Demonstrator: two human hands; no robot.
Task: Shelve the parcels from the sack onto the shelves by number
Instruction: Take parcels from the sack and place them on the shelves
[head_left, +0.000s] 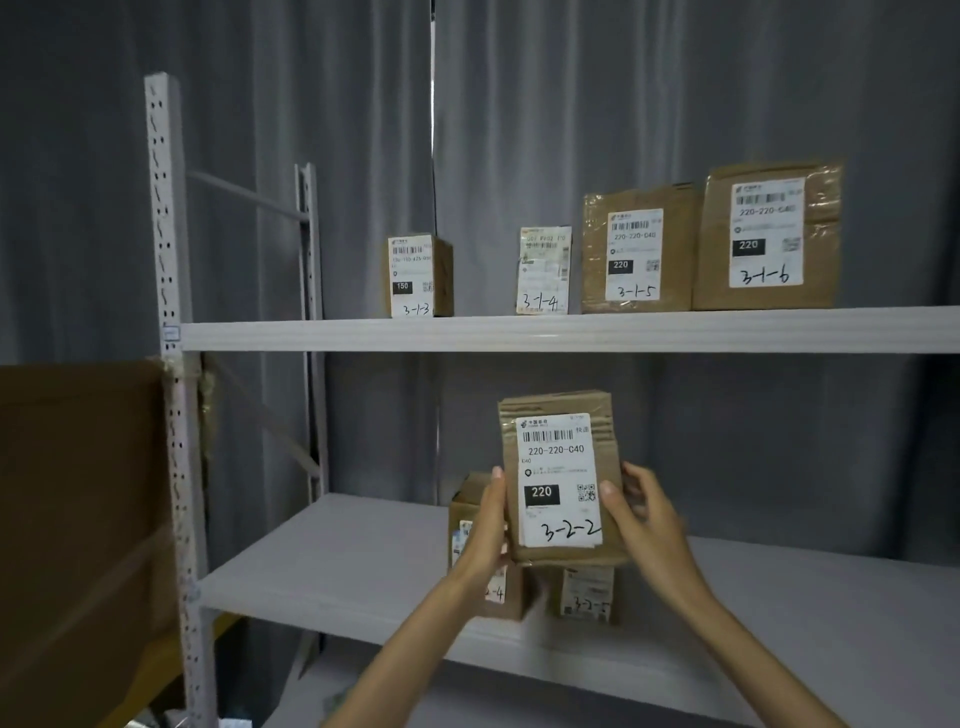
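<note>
A brown cardboard parcel with a white label hand-marked 3-2-2 is held upright in the air in front of the middle shelf. My left hand grips its left edge and my right hand grips its right edge. Behind it on the middle shelf stand two parcels: one partly hidden by my left hand, its mark ending in -4, and one marked 3-2-5. On the upper shelf stand parcels marked 3-1-3, 3-1-4, 3-1-5 and 3-1-6.
A white perforated upright post bounds the rack on the left, with a large brown cardboard sheet beside it. Grey curtains hang behind. A lower shelf level shows beneath my arms.
</note>
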